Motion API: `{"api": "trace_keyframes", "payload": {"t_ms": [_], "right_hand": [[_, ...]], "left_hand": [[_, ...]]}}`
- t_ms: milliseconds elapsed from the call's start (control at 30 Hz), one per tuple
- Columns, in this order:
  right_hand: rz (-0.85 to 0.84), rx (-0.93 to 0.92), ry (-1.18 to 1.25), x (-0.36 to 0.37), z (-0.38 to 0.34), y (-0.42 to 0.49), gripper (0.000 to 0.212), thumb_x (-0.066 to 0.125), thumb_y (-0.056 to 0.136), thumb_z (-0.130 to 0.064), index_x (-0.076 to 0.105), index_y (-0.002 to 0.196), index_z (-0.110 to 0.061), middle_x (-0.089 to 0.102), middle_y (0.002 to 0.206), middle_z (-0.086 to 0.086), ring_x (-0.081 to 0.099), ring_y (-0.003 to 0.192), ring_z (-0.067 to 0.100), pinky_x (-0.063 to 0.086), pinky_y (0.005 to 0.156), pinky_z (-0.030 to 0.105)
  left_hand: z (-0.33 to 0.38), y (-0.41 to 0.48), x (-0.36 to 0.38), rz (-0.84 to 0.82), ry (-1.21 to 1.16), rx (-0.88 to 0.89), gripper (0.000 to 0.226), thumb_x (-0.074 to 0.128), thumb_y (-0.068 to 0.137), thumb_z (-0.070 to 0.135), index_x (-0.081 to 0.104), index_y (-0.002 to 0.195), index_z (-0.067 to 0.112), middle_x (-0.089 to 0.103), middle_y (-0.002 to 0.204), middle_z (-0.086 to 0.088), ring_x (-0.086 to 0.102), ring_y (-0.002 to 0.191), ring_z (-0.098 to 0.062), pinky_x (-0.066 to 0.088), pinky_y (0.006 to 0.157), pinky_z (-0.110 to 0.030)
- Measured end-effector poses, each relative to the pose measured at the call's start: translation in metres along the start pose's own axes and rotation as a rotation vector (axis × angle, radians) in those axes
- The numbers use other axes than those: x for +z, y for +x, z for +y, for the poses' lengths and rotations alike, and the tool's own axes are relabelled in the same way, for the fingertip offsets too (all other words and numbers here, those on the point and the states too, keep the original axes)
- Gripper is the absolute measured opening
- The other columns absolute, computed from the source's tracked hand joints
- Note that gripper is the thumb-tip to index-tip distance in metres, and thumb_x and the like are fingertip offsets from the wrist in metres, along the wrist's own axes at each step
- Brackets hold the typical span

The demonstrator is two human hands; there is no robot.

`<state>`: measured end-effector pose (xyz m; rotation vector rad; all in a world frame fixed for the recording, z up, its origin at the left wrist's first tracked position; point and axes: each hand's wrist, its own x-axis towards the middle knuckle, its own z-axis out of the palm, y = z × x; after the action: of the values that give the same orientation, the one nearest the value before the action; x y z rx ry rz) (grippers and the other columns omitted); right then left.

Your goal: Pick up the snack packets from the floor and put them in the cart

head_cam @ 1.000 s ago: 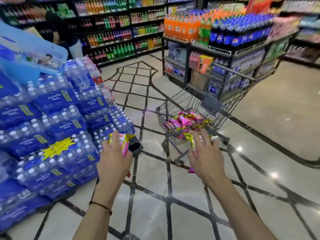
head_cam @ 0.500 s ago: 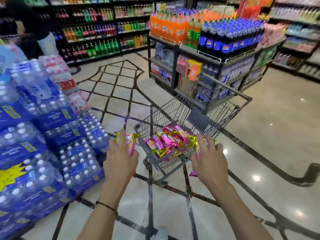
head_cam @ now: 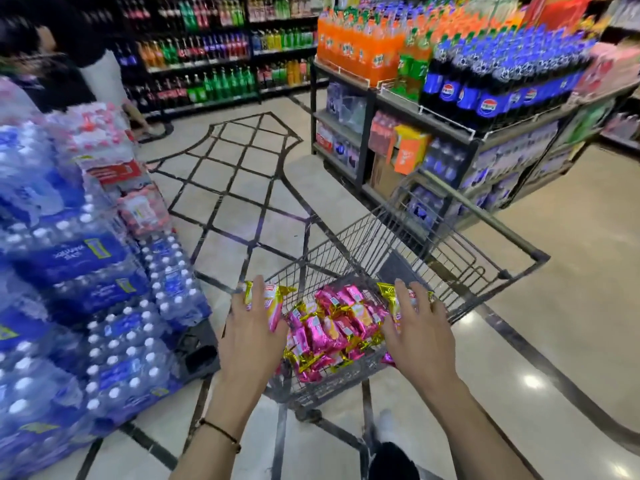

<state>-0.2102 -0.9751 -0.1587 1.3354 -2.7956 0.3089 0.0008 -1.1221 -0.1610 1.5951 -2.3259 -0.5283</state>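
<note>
Glossy pink-gold snack packets [head_cam: 332,327], perhaps foil.

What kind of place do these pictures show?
Most likely a supermarket, in the drinks section: a grey wire shopping cart holding pink and gold snack packets, long shelves of coloured soft-drink bottles, and stacked shrink-wrapped packs of water bottles.

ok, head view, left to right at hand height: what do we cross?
Water bottle packs → left hand holding a snack packet → packet pile in the cart → right hand holding a second snack packet → floor.
</note>
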Motion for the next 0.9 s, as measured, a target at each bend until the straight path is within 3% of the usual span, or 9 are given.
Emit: {"api": "trace_keyframes", "payload": {"t_ms": [67,167,367,567,733,833,900], "right_hand": [[-0.049,-0.071,0.01,0.018,0.018,0.042,0.063,0.05,0.098,-0.042,0.033,0.153,-0.019,0.04,0.151,0.01,0.048,0.119,0.042,0.05,0.089,0.047],[-0.141,-0.161,0.019,0.041,0.043,0.1,0.063,0.05,0.098,-0.042,0.03,0.154,-0.021,0.037,0.154,0.011,0.045,0.122,0.043,0.052,0.083,0.045],[-0.313,-0.309,-0.013,0.078,0.082,0.192,0.069,0.05,0.097,-0.042,0.025,0.157,-0.02,0.036,0.156,0.013,0.046,0.12,0.043,0.051,0.084,0.045],[-0.456,-0.366,-0.038,0.138,0.102,0.25,0.066,0.053,0.096,-0.042,0.029,0.154,-0.02,0.038,0.154,0.011,0.048,0.118,0.041,0.057,0.079,0.046],[-0.544,-0.389,-0.084,0.213,0.113,0.274,0.067,0.055,0.096,-0.042,0.03,0.154,-0.02,0.038,0.152,0.01,0.05,0.117,0.038,0.059,0.072,0.045],[-0.548,-0.395,-0.073,0.261,0.122,0.286,0.067,0.052,0.098,-0.043,0.024,0.156,-0.022,0.032,0.156,0.007,0.048,0.123,0.036,0.059,0.079,0.044],[-0.565,-0.376,-0.065,0.293,0.129,0.294,0.066,0.053,0.098,-0.042,0.026,0.155,-0.024,0.033,0.156,0.006,0.049,0.12,0.035,0.059,0.076,0.043]], "left_hand": [[0.015,0.02,0.029,0.007,-0.005,-0.066,0.081,0.06,0.092,0.04,0.01,0.156,0.034,0.026,0.155,-0.013,0.055,0.119,-0.037,0.052,0.078,-0.044],[0.042,0.044,0.07,-0.012,-0.056,-0.19,0.082,0.059,0.092,0.043,0.007,0.155,0.036,0.033,0.148,-0.013,0.061,0.106,-0.037,0.056,0.079,-0.048],[0.099,0.078,0.137,-0.072,-0.099,-0.404,0.082,0.059,0.094,0.046,0.009,0.157,0.035,0.032,0.148,-0.011,0.058,0.118,-0.035,0.051,0.08,-0.04],[0.119,0.112,0.206,-0.199,-0.1,-0.516,0.086,0.06,0.095,0.041,0.002,0.158,0.035,0.029,0.154,-0.017,0.056,0.122,-0.037,0.056,0.086,-0.049],[0.126,0.142,0.275,-0.267,-0.138,-0.527,0.089,0.061,0.096,0.039,0.0,0.16,0.035,0.027,0.156,-0.018,0.061,0.115,-0.03,0.054,0.082,-0.041],[0.117,0.157,0.327,-0.274,-0.199,-0.575,0.092,0.061,0.097,0.04,-0.009,0.158,0.041,0.015,0.163,-0.021,0.062,0.116,-0.031,0.054,0.09,-0.045],[0.109,0.165,0.361,-0.302,-0.245,-0.617,0.093,0.059,0.098,0.039,-0.014,0.156,0.044,0.008,0.165,-0.021,0.062,0.117,-0.034,0.054,0.094,-0.045]]}}
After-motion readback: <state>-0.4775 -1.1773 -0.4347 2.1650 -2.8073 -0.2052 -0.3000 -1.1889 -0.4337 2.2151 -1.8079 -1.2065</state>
